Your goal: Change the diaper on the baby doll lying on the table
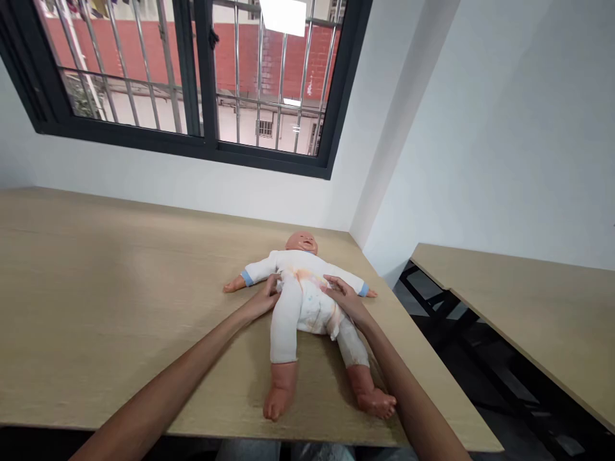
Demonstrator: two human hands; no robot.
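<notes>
A baby doll point(284, 320) lies on its back on the wooden table, head towards the window and bare feet towards me. It wears a white long-sleeved suit with blue cuffs, and a white diaper point(314, 310) with faint coloured marks shows between its legs. My left hand point(266, 296) touches the left side of the doll's waist, its fingertips at the edge of the white cloth. At the other side of the waist, my right hand point(344, 296) has its fingers on the diaper's upper edge. The fingertips of both hands are small and partly hidden against the cloth.
The table point(120, 307) extends far to the left and ends at a slanting edge right of the doll. A second table point(528, 294) stands across a dark gap at the right. Behind are a white wall and a barred window point(209, 150) with a dark frame.
</notes>
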